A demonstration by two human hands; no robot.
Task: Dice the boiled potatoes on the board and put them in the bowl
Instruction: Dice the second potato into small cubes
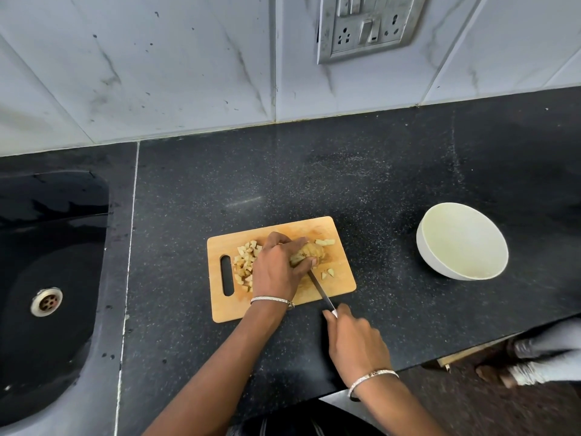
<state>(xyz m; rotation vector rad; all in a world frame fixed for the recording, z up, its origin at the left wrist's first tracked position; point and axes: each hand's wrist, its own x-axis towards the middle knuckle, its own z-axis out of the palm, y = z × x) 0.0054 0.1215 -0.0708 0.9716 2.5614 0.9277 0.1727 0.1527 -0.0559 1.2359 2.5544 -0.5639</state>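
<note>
A wooden cutting board [338,280] lies on the black counter. My left hand [278,267] presses down on a boiled potato [309,251] near the board's middle. A pile of diced potato [244,262] sits left of that hand, partly hidden by it, and a few loose pieces [325,242] lie at the right. My right hand [355,339] grips the handle of a knife [320,289], whose blade runs up under the potato. A white bowl [465,243] stands to the right of the board and looks empty.
A black sink [47,278] with a metal drain [46,301] fills the left side. A tiled wall with a switch and socket plate [367,25] rises behind the counter. The counter's front edge runs at the lower right, with a person's feet [528,363] below it.
</note>
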